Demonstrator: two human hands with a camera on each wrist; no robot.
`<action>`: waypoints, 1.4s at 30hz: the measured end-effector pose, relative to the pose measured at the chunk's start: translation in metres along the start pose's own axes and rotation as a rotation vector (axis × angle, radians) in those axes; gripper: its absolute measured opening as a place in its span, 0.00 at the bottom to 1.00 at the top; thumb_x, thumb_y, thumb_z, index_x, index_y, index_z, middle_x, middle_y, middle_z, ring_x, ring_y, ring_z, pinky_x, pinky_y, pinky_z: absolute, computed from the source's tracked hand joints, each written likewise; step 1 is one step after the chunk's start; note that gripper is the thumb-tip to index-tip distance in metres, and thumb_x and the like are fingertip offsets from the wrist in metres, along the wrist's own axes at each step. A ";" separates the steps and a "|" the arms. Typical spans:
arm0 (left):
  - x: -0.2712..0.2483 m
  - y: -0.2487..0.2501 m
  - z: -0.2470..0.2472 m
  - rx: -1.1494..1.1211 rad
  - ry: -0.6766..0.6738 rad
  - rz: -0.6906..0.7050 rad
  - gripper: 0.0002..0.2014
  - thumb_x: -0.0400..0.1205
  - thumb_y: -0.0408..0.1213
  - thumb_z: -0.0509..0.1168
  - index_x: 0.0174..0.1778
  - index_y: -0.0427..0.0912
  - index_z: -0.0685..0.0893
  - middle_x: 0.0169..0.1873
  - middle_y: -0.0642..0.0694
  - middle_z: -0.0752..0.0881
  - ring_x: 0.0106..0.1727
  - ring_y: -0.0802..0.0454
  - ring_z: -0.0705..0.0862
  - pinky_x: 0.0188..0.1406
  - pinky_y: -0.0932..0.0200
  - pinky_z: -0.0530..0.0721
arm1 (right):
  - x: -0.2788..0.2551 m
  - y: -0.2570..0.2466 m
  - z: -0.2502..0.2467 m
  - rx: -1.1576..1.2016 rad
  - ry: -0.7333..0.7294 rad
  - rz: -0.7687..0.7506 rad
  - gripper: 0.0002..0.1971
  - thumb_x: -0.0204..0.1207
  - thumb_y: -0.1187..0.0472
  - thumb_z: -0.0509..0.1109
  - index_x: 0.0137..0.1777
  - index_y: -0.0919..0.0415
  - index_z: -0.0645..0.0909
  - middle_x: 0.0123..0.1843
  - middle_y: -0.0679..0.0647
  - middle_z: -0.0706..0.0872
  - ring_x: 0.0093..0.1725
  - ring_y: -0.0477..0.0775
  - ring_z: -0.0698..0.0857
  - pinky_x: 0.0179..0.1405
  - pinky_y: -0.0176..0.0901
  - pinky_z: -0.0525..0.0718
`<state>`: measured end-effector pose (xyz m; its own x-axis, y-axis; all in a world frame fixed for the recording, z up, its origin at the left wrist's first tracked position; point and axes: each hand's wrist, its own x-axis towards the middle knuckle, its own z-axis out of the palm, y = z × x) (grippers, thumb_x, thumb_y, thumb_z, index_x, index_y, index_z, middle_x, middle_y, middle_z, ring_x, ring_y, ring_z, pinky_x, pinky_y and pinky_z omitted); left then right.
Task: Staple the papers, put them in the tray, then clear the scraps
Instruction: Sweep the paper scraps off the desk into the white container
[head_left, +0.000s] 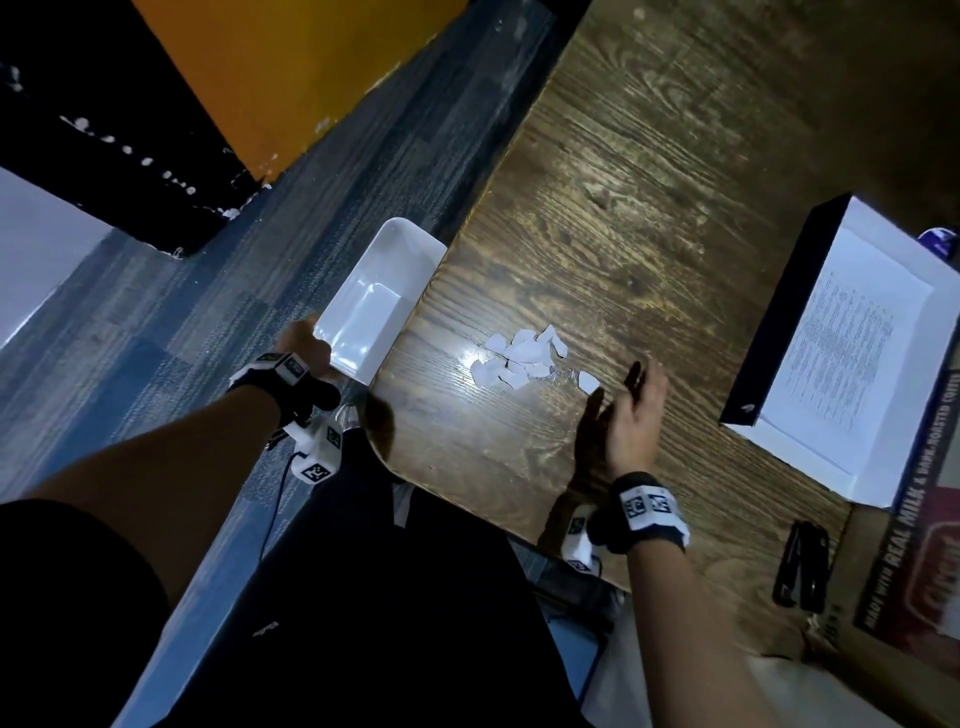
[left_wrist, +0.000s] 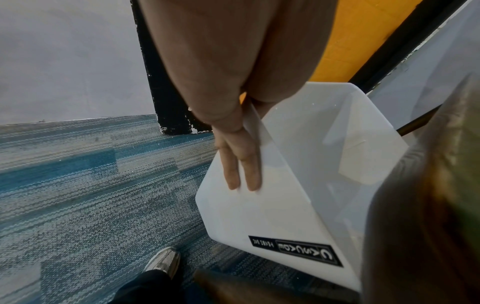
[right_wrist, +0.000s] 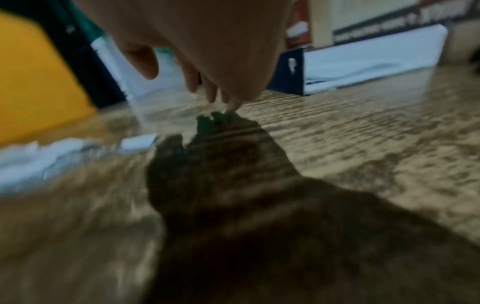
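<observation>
The scraps, torn white paper bits, are lying in a loose cluster on the wooden counter, near its left edge, with one piece sitting apart to the right, just beside the right hand.

The right hand is hovering edge-on just to the right of the cluster, palm turned toward the scraps. Grip: fingers straight and slightly apart, holding nothing. In the right wrist view one fingertip is touching or nearly touching the counter; blur prevents telling which.

The left hand is holding a white plastic bin against the counter's left edge, over the blue carpet, its open top facing the head camera. Grip: clamped on the bin's near wall, thumb side at the rim, two fingers lying flat down the outer wall. The left forearm is reaching out past the counter corner.

The stapled papers, a printed sheet with text too small to read, are lying in the tray, a dark-walled, white-lined box at the counter's right side.

A black stapler is lying near the front right corner, next to a carton.

Writing: the carton reads "REAL MILK"; the remainder is partly cut off. The bin carries a black label, seen upside down, not reliably legible.
</observation>
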<state>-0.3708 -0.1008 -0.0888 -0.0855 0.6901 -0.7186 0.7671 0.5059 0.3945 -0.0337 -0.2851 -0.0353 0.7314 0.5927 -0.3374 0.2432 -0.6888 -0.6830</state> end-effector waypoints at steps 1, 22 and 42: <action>0.001 -0.001 -0.001 -0.015 0.000 0.003 0.21 0.80 0.21 0.55 0.70 0.31 0.74 0.65 0.28 0.81 0.65 0.31 0.82 0.54 0.56 0.80 | -0.004 0.000 0.012 -0.191 0.004 -0.037 0.31 0.82 0.53 0.55 0.84 0.57 0.52 0.87 0.54 0.51 0.86 0.53 0.48 0.84 0.51 0.47; -0.010 -0.015 -0.007 -0.048 -0.039 0.011 0.22 0.79 0.21 0.57 0.71 0.30 0.75 0.64 0.30 0.82 0.65 0.33 0.82 0.51 0.54 0.81 | -0.011 -0.071 0.092 -0.482 -0.164 -0.171 0.35 0.83 0.48 0.49 0.84 0.62 0.41 0.86 0.60 0.41 0.85 0.61 0.37 0.84 0.58 0.38; -0.022 -0.030 -0.024 -0.111 -0.089 0.124 0.31 0.75 0.13 0.55 0.74 0.36 0.73 0.57 0.41 0.83 0.54 0.49 0.81 0.42 0.70 0.85 | -0.085 -0.076 0.143 -0.532 -0.213 -0.144 0.36 0.84 0.43 0.46 0.84 0.62 0.37 0.84 0.66 0.33 0.83 0.64 0.30 0.79 0.56 0.31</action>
<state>-0.4067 -0.1190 -0.0711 0.0659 0.7051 -0.7061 0.6930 0.4767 0.5407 -0.2050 -0.2238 -0.0474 0.5364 0.7288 -0.4255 0.6571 -0.6771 -0.3313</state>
